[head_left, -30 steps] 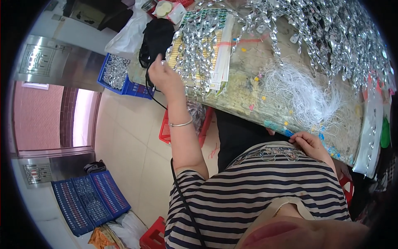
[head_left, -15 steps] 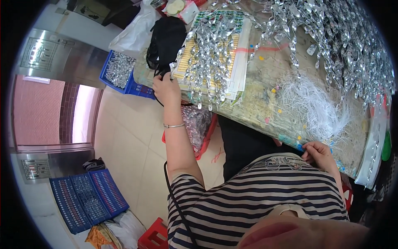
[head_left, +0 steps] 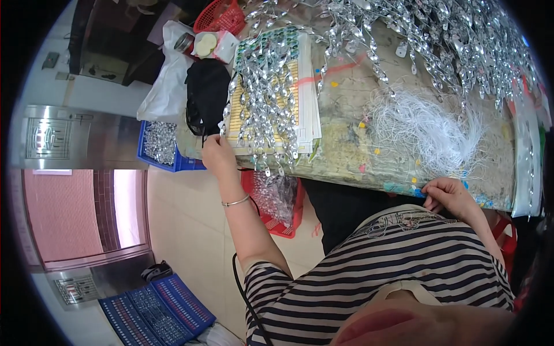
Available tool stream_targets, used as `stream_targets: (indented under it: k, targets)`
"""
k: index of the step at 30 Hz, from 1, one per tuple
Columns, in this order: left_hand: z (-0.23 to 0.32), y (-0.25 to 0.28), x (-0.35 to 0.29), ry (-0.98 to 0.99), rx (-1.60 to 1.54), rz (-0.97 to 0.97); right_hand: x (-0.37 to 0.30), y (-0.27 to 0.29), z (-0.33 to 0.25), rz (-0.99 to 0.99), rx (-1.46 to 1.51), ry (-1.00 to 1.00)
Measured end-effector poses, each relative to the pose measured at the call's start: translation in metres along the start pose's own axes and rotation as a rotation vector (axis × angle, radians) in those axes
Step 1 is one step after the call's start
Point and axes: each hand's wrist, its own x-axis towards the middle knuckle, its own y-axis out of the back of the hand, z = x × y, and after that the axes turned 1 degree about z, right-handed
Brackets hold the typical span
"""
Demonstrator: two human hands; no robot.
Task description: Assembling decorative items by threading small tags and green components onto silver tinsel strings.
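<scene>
My left hand [head_left: 219,155] is at the table's near left edge, fingers curled by the lower end of a black cloth bag [head_left: 209,86] and its dark cord; what they hold is hidden. Just right of it, strands of silvery faceted beads [head_left: 266,98] lie over a yellow-striped sheet [head_left: 234,130] and papers, their ends hanging past the edge. My right hand [head_left: 453,199] is at the front edge, thumb and fingertips pinched together; anything between them is too small to make out. Beyond it spreads a loose tangle of white thread [head_left: 430,130].
More silvery strands [head_left: 461,40] heap at the far right. Blue bin [head_left: 182,163] of shiny pieces stands left of the table, red basket [head_left: 283,228] below its edge. Another red basket [head_left: 222,16] is at the back. Blue sample boards [head_left: 158,311] lie at lower left.
The whole view has shifted, with the table now tilted less. My left hand has drawn down slightly along the black bag's end; my right hand stays pinched by the front edge.
</scene>
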Motion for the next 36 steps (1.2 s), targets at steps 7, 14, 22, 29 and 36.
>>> stream_targets:
  k: [7,14,22,29,36]
  targets:
    - [0.022,0.014,0.019,0.087,-0.42,-0.15,-0.001,-0.001,-0.005,0.001,0.018,-0.05]
    - [0.078,0.023,0.012,-0.069,-0.346,-0.31,0.004,-0.001,0.003,-0.002,0.027,0.005]
    - [0.137,0.032,0.001,-0.074,-0.078,-0.422,0.002,0.002,0.002,-0.006,0.07,-0.025]
    - [0.109,0.028,0.012,-0.171,-0.148,-0.443,0.001,0.001,0.001,-0.021,0.034,-0.013]
    - [0.097,0.03,0.01,-0.148,-0.2,-0.313,0.002,0.003,-0.001,-0.024,0.019,-0.005]
